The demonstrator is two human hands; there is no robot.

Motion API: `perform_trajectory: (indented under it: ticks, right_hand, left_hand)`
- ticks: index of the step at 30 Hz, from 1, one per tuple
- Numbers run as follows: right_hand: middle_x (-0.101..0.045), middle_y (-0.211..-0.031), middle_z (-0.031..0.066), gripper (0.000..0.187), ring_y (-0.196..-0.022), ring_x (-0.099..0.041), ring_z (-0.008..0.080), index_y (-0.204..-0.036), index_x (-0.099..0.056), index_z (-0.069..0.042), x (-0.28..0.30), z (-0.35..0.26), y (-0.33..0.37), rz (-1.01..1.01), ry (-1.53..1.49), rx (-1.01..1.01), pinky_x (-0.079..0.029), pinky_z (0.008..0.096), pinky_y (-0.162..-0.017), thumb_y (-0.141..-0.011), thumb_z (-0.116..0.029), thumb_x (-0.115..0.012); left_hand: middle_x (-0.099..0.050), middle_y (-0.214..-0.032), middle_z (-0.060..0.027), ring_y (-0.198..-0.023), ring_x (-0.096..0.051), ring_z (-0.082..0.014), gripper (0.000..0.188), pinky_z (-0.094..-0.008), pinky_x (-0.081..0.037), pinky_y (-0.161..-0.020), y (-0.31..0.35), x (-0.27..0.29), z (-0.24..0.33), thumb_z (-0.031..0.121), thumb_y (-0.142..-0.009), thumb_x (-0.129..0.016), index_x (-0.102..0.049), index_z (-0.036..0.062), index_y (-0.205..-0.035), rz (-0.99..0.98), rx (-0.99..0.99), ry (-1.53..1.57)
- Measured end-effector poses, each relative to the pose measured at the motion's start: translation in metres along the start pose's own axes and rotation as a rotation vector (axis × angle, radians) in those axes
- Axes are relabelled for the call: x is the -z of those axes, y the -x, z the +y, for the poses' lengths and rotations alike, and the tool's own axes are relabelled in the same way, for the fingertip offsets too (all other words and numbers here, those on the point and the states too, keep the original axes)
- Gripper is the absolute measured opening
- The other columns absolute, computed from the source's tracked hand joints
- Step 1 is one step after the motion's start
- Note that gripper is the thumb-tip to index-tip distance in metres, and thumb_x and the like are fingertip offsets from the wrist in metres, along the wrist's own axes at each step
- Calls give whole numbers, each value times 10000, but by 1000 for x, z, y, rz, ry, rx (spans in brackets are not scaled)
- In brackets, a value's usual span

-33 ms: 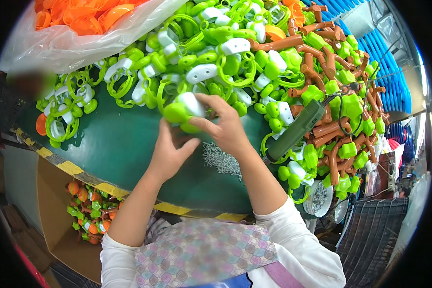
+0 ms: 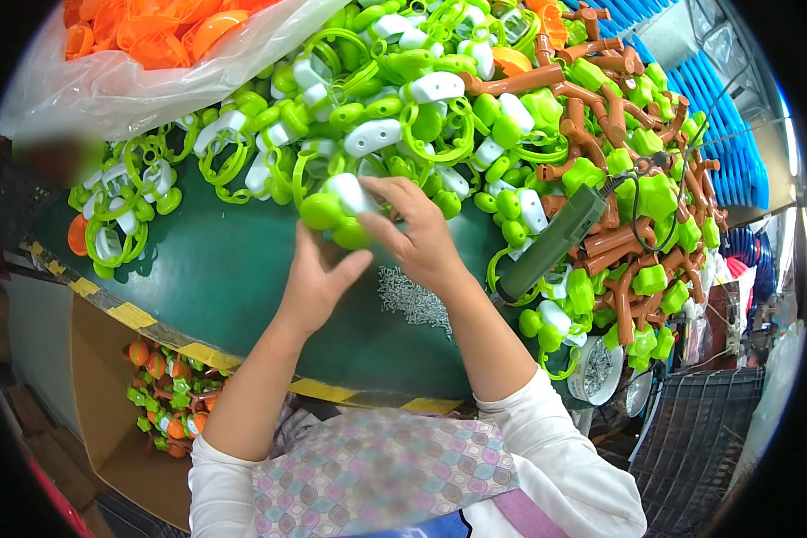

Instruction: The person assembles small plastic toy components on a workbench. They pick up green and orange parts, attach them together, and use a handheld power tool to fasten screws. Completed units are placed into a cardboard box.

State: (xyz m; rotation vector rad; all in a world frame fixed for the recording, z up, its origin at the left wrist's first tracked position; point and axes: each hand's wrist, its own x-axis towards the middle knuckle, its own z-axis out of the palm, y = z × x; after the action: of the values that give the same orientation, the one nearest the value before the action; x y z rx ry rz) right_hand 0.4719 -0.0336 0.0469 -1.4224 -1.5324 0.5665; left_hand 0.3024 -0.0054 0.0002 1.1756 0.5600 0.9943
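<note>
A toy part (image 2: 321, 211) with bright green rounded lobes and a white piece is held up over the green work surface, slightly blurred. My right hand (image 2: 419, 235) grips its white side between thumb and curled fingers. From below and to the left, my left hand (image 2: 316, 285) supports the green lobes, its fingertips partly hidden behind them and its thumb standing apart. Just below my right hand lies a heap of small silver screws (image 2: 412, 298). A dark green electric screwdriver (image 2: 554, 244) hangs at a slant to the right of that hand.
Behind my hands rises a big pile of green-and-white parts (image 2: 372, 136), with brown branch-shaped pieces (image 2: 614, 242) on the right. A clear bag (image 2: 108, 99) of orange parts stands far left. A cardboard box (image 2: 108, 403) sits below the striped edge; a screw bowl (image 2: 598, 372) is at right.
The held toy part has shifted very slightly to the left, together with my fingers. The piles, screws and screwdriver look the same.
</note>
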Motion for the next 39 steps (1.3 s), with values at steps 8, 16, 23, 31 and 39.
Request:
perform_trajectory:
  ticks: [8,16,23,31,39]
  right_hand:
    - [-610,-1239,72,197,-1163,-536,277,-967,-693,-94,20,31,4,238,1032,382,-416,433,-1013,-784,-123,-624]
    - [-611,-935,48,240,-841,-608,259,-931,-721,-105,-1,7,17,99,364,514,-523,376,-675,-708,-121,-809]
    - [-554,-829,53,232,-826,-604,254,-909,-623,-91,-60,-4,44,-373,366,561,-508,379,-701,-769,-220,-756]
    - [-614,-715,102,182,-696,-604,325,-977,-594,-101,-65,-18,38,-430,294,412,-443,420,-728,-879,-202,-710]
    - [-582,-675,79,153,-672,-590,308,-974,-587,-96,-65,-36,38,-619,467,446,-432,417,-720,-873,-148,-688]
  left_hand:
    - [-518,-1215,-173,-880,-660,-216,482,-345,-592,-760,-19,17,18,145,-987,-578,-346,-53,-1361,381,58,38]
    - [-644,-1138,-80,-985,-638,-160,439,-286,-525,-764,42,138,52,322,-1039,-461,-587,-11,-1296,746,-149,-395]
    - [-438,-1349,-220,-1195,-474,-348,536,-457,-398,-1036,54,189,54,195,-944,-660,-479,-16,-1402,842,-276,-1499]
    - [-658,-1130,-171,-888,-658,-303,437,-396,-540,-780,73,74,58,237,-914,-730,-588,17,-1264,0,-4,-848]
    - [-717,-960,-112,-790,-665,-196,273,-330,-534,-742,-1,185,107,213,-959,-644,-659,15,-1147,701,-403,-774]
